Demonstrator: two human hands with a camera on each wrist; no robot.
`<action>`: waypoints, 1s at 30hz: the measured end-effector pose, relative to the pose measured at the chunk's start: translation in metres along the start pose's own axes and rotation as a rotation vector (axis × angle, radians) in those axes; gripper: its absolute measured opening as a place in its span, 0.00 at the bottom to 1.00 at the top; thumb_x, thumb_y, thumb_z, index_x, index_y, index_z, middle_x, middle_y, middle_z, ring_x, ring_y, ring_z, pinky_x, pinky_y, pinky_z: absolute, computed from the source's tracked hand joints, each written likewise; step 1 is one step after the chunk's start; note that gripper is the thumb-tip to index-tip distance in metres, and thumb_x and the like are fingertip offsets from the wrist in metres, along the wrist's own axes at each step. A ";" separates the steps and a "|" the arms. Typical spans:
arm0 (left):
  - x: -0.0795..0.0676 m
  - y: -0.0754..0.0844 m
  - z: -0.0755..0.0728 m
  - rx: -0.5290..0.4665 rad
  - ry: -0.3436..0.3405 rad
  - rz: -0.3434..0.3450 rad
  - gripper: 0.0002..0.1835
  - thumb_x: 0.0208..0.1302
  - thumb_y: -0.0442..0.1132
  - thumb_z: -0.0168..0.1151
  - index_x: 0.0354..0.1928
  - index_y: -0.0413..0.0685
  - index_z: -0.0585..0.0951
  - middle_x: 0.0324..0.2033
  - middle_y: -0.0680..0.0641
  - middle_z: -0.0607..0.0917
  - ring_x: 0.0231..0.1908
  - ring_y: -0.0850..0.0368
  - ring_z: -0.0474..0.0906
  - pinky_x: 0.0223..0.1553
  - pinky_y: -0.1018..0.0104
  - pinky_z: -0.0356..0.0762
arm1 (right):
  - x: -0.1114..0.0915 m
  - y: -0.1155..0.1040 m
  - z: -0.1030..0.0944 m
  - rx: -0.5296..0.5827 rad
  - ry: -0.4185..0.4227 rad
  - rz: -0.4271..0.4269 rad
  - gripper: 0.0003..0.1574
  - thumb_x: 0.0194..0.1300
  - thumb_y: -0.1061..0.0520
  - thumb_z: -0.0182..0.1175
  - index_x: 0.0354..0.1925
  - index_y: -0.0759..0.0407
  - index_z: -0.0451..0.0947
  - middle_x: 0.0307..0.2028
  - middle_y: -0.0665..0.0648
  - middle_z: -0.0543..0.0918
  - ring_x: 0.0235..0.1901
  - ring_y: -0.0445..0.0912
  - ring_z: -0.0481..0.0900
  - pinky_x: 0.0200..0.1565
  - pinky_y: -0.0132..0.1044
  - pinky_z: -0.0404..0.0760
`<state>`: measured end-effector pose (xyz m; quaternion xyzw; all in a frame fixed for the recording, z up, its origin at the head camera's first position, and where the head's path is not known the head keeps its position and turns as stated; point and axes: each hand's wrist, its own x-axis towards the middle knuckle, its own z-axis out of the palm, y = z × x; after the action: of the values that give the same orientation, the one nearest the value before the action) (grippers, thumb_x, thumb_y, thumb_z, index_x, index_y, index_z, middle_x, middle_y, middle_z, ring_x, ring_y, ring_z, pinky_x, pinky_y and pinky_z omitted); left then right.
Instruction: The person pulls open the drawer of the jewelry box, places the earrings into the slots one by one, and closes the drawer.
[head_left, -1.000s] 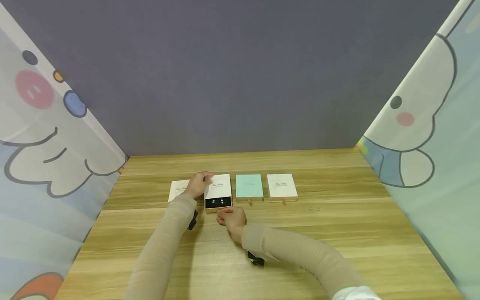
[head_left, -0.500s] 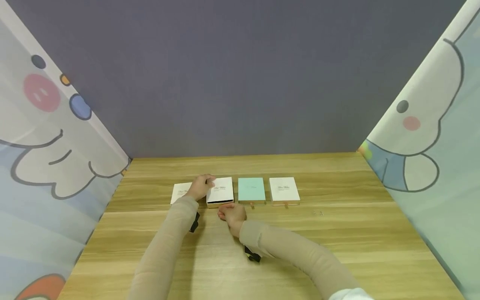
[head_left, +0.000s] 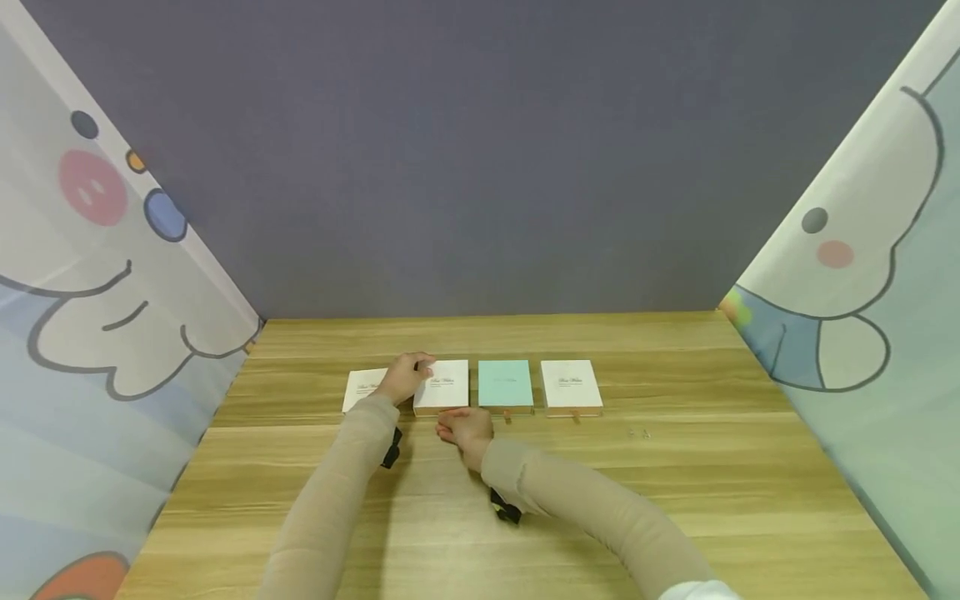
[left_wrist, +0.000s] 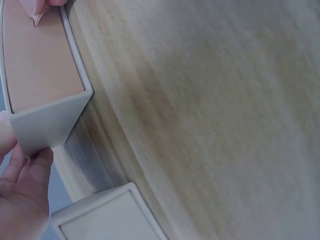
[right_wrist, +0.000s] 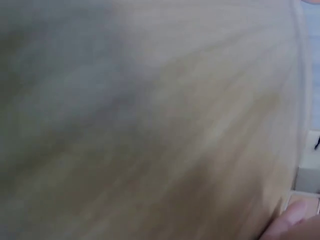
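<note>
A white jewelry box (head_left: 442,386) with printed lettering sits on the table, its drawer pushed in. My left hand (head_left: 403,379) holds it at its left side and back, with fingers and thumb around the sleeve in the left wrist view. At the front, my right hand (head_left: 467,431) has its fingertips pinched together against the tan drawer front (left_wrist: 42,62), where the pull tab is mostly hidden by them. The earrings inside the box are out of sight. Only part of the right hand's fingers (right_wrist: 292,220) appears in the right wrist view.
Another white box (head_left: 363,387) lies to the left, partly behind the left hand. To the right stand a mint-green box (head_left: 505,384) and a white box (head_left: 570,385), both with pull tabs. Small earrings (head_left: 640,433) lie on the wooden table (head_left: 675,500) at the right.
The drawer, open with two earrings showing on black lining, has slid back into its sleeve. My right hand has moved forward with it; my left hand keeps its hold.
</note>
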<state>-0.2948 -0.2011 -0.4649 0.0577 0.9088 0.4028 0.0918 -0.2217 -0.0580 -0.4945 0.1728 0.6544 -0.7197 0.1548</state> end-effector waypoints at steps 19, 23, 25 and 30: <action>-0.018 0.006 -0.059 -0.082 0.071 0.058 0.21 0.70 0.38 0.46 0.63 0.42 0.67 0.64 0.37 0.65 0.63 0.37 0.60 0.62 0.44 0.61 | -0.023 -0.010 0.007 0.046 -0.280 0.167 0.22 0.57 0.70 0.59 0.51 0.73 0.73 0.44 0.67 0.82 0.27 0.38 0.82 0.34 0.27 0.82; -0.030 -0.018 -0.088 -0.019 0.031 0.078 0.21 0.69 0.37 0.47 0.62 0.37 0.68 0.61 0.34 0.67 0.61 0.34 0.61 0.61 0.42 0.61 | -0.024 -0.007 0.020 0.033 -0.282 0.146 0.21 0.57 0.70 0.60 0.50 0.73 0.74 0.42 0.67 0.82 0.27 0.39 0.82 0.34 0.28 0.82; -0.034 -0.033 -0.097 -0.009 -0.009 0.064 0.22 0.69 0.38 0.48 0.61 0.34 0.67 0.61 0.32 0.67 0.61 0.33 0.61 0.61 0.42 0.62 | -0.025 -0.006 0.028 0.022 -0.294 0.138 0.19 0.57 0.69 0.59 0.49 0.73 0.75 0.40 0.67 0.83 0.26 0.39 0.81 0.34 0.28 0.83; -0.036 -0.066 -0.098 -0.086 -0.071 -0.022 0.26 0.68 0.41 0.51 0.63 0.33 0.64 0.62 0.32 0.66 0.61 0.34 0.61 0.60 0.42 0.63 | -0.027 -0.001 0.052 0.020 -0.299 0.117 0.14 0.59 0.68 0.58 0.45 0.73 0.77 0.37 0.66 0.84 0.23 0.37 0.81 0.34 0.29 0.83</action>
<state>-0.2829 -0.3229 -0.4453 0.0578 0.8875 0.4380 0.1307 -0.2003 -0.1098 -0.4766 0.1031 0.6056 -0.7337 0.2903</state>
